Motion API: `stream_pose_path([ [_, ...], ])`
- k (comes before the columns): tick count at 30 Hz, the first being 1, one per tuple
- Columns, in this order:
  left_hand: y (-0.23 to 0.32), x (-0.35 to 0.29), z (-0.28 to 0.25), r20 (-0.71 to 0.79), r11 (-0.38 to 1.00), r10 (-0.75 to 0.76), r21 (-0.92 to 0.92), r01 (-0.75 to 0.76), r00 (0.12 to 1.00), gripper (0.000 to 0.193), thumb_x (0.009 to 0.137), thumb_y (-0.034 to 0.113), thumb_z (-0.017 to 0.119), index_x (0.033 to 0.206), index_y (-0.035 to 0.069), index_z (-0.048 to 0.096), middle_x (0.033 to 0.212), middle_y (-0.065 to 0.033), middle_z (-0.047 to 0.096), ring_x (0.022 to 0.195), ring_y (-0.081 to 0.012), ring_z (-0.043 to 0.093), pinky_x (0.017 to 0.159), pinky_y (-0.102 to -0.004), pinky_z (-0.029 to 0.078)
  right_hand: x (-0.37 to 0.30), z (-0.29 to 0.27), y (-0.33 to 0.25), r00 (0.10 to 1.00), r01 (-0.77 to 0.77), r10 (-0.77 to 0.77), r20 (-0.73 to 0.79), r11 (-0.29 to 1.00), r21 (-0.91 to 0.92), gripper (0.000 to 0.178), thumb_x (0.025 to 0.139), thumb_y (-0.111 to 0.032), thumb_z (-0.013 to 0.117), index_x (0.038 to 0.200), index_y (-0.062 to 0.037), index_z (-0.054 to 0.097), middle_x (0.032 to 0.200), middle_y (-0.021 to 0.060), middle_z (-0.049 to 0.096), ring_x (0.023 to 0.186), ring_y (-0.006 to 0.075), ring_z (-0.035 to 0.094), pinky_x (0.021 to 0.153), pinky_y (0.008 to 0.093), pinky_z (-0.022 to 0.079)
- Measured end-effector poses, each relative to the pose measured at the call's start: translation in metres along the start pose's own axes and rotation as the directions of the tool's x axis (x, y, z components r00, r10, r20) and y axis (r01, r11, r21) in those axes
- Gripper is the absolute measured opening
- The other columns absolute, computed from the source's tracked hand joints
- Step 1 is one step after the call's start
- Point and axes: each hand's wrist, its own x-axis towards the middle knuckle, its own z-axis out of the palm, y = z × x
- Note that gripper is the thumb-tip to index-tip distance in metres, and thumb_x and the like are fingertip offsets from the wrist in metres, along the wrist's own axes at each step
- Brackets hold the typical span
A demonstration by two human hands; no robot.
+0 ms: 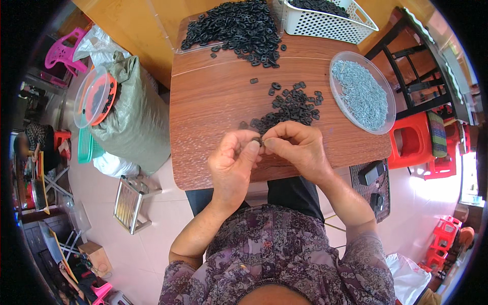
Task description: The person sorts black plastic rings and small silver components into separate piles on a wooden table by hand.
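A reddish wooden bench stands on a pale tiled floor, with a grey sack at its left. Over the near edge, the left hand and right hand meet fingertip to fingertip, both pinched shut on a small black part. Just beyond lies a small pile of black parts; a round clear dish of silvery metal pieces sits to the right.

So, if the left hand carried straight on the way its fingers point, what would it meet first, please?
Probably the right hand: the left hand points up and right at it, both pinching one small black part. Beyond lies the nearer black pile.
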Motion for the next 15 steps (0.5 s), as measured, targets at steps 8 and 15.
stream_pose_path([
  [8, 0.0002, -0.0010, -0.0016, 0.008, 1.000, -0.012, -0.005, 0.012, 1.000, 0.014, 0.090, 0.010, 0.059, 0.097, -0.002, 0.057, 0.080, -0.0044, 0.062, 0.066, -0.0069, 0.055, 0.059, -0.0192, 0.046, -0.0003, -0.0003, 0.0012, 0.999, -0.046, 0.046, 0.002, 0.998, 0.046, 0.009, 0.084, -0.005, 0.063, 0.089, 0.0027, 0.064, 0.082, 0.0037, 0.064, 0.076, 0.0079, 0.058, 0.071, 0.0215, 0.048],
  [15, -0.0022, -0.0028, -0.0017, 0.005, 0.988, 0.057, 0.147, -0.057, 0.998, 0.014, 0.090, 0.010, 0.059, 0.097, -0.002, 0.057, 0.080, -0.0042, 0.061, 0.067, -0.0068, 0.054, 0.060, -0.0193, 0.046, -0.0005, 0.0007, 0.0034, 0.998, -0.058, 0.058, 0.008, 0.997, 0.046, 0.008, 0.084, -0.005, 0.063, 0.088, 0.0024, 0.064, 0.082, 0.0035, 0.064, 0.076, 0.0081, 0.059, 0.071, 0.0216, 0.048],
])
